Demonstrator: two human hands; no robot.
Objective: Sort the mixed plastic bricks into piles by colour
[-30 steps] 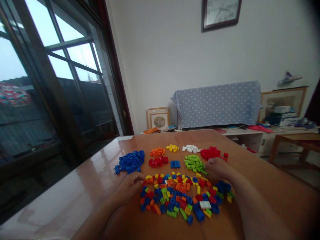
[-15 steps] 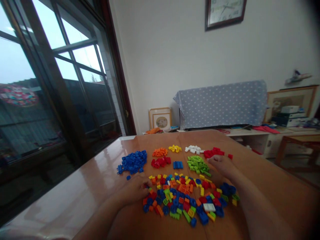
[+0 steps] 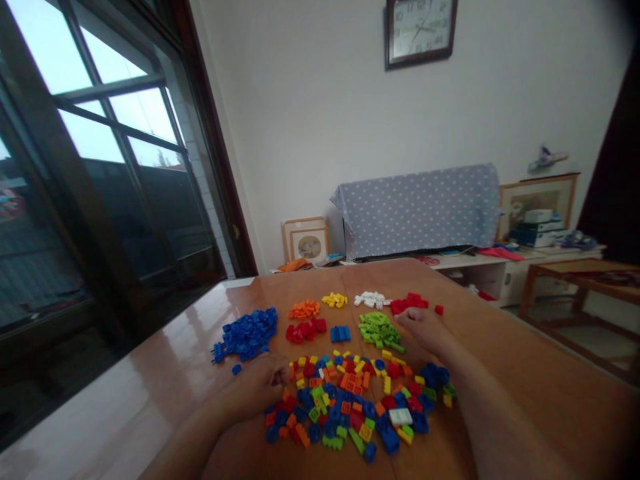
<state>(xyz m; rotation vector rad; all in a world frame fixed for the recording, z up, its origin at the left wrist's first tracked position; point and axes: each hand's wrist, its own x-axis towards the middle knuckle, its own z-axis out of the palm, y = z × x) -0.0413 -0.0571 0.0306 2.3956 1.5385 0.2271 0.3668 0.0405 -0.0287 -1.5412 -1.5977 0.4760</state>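
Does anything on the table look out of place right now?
Two strays: a small blue piece sits apart from the large blue pile, and one red brick lies right of the far red pile. Both sit outside their colour groups.

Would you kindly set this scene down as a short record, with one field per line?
Surface: glossy brown table
Near heap: mixed multicoloured plastic-looking bricks
Left pile: blue plastic-looking bricks
Left hand: at the heap's left edge; grip contents unclear
Right hand: beside light-green plastic-looking bricks, near far-right red plastic-looking bricks; grip contents unclear
Wall: dark-framed rectangular clock
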